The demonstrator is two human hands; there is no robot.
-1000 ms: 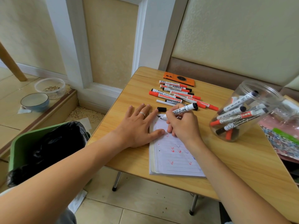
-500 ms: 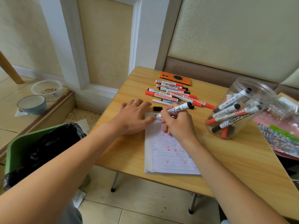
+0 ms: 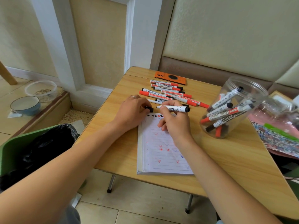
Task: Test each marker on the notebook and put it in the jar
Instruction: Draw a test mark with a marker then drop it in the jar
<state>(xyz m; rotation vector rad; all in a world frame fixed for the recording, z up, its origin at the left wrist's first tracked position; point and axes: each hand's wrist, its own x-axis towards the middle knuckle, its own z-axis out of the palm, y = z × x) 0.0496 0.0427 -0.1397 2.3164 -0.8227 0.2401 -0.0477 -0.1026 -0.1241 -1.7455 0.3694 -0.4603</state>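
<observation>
On the wooden desk [image 3: 226,159], the right hand [image 3: 175,122] grips an uncapped black whiteboard marker [image 3: 174,108] level above the top of the lined notebook [image 3: 161,156] (red and blue ticks dot its page). The left hand [image 3: 132,112] pinches the black cap [image 3: 149,108] just beside the tip. More markers [image 3: 168,92] lie behind; others fill the tilted clear jar [image 3: 229,109].

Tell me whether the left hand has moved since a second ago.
Yes. The left hand has left the notebook edge, where it lay flat, and moved toward the loose markers; it now pinches the black cap.
</observation>
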